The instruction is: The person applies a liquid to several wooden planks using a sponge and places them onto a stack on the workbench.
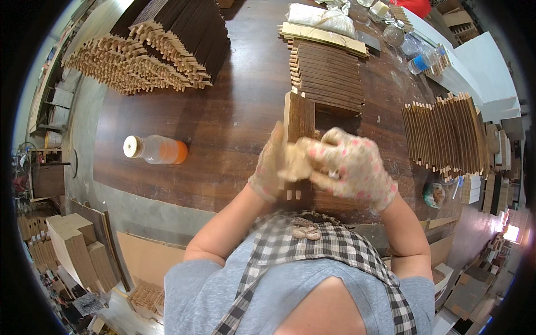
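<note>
My left hand (266, 170), in a pale glove, grips the near part of a dark brown wooden slat (300, 120) along its left side. Light dowel pegs stick out at both slat ends. My right hand (354, 167), in a pale glove with pink dots, is closed on a crumpled tan cloth (296, 162) pressed against the slat; motion smears it. Just beyond lies a row of similar dark slats (326, 75), side by side, dowels at their ends.
A big stack of dowelled slats (178, 44) stands far left, a smaller stack (446, 134) at right. A bottle of orange liquid (162, 149) is on the brown table (234, 139). Plastic bottles (424, 60) and a white bundle (321, 19) sit at the back.
</note>
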The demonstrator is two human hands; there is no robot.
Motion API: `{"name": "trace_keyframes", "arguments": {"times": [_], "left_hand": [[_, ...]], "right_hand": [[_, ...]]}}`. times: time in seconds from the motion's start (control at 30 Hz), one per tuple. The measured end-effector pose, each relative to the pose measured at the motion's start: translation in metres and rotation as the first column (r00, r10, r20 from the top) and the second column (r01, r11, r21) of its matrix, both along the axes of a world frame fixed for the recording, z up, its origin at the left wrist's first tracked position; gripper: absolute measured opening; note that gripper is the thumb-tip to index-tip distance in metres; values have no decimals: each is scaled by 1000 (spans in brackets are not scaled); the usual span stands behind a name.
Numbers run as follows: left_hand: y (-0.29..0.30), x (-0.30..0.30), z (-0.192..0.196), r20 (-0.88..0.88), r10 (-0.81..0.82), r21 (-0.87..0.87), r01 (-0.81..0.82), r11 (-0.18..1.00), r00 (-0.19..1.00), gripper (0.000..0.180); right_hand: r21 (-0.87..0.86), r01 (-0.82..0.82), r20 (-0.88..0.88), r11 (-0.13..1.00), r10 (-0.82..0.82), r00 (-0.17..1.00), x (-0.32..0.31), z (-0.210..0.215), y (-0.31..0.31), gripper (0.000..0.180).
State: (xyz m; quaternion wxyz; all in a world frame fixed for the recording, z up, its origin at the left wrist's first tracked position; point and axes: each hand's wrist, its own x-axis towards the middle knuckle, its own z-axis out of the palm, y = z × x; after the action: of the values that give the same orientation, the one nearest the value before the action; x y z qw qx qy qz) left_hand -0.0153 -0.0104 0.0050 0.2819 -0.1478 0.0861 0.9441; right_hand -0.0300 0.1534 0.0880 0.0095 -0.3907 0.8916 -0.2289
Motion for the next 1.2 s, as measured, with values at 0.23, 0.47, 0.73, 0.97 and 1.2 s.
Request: {"name": "trace_keyframes", "arguments": {"times": [0.23,0.47,0.73,0.97,1.2], "left_hand": [[-5,11,-39,-91,-120,27,123,992,989,66],[-18,19,-37,-92,-161,-33,158,987,983,70],[-26,15,-44,-136,-139,41,146,988,981,70],[-17,16,-51,-162,-211,-128,191,973,964,70],[-31,22,-42,-126,-161,-169,138,976,979,71]], "right_hand": [[114,171,-118,979,-158,980,-45,-10,11,33],[-106,385,50,917,-382,923,-83,-4,35,39],[26,268,94,963,-269,959,-63,-7,51,48],[-93,285,173,954,-267,948,-52,-8,43,50],[-120,229,253,966,-194,948,-55,-8,55,50]]}}
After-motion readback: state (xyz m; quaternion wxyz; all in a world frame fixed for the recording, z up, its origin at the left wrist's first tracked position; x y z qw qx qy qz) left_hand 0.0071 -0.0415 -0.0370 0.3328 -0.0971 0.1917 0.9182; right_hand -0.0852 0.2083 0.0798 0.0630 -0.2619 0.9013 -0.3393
